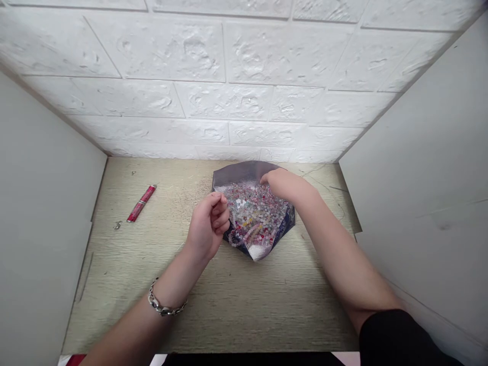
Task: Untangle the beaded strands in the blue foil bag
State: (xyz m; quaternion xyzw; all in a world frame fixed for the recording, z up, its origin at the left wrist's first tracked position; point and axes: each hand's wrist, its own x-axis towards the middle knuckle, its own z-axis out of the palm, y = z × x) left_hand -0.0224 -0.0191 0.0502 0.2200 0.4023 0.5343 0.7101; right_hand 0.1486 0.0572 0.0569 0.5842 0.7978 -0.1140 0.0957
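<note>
1 open bag (244, 174) sits near the middle of the table's (267, 305) back edge, with lots of beads (259, 216) inside. The right hand (286, 185) reaches in; the left hand (208, 223) curls beside it. I can't tell if they grip anything.

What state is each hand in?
Left hand: closed, fingers curled; contents unclear.
Right hand: at small multicoloured beads in dark, silvery-lined bag; grip cannot be told.

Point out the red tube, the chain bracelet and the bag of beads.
Red tube (141, 203): head view, its middle.
Chain bracelet (164, 310): head view, its links.
Bag of beads (259, 252): head view, silvery lining.
</note>
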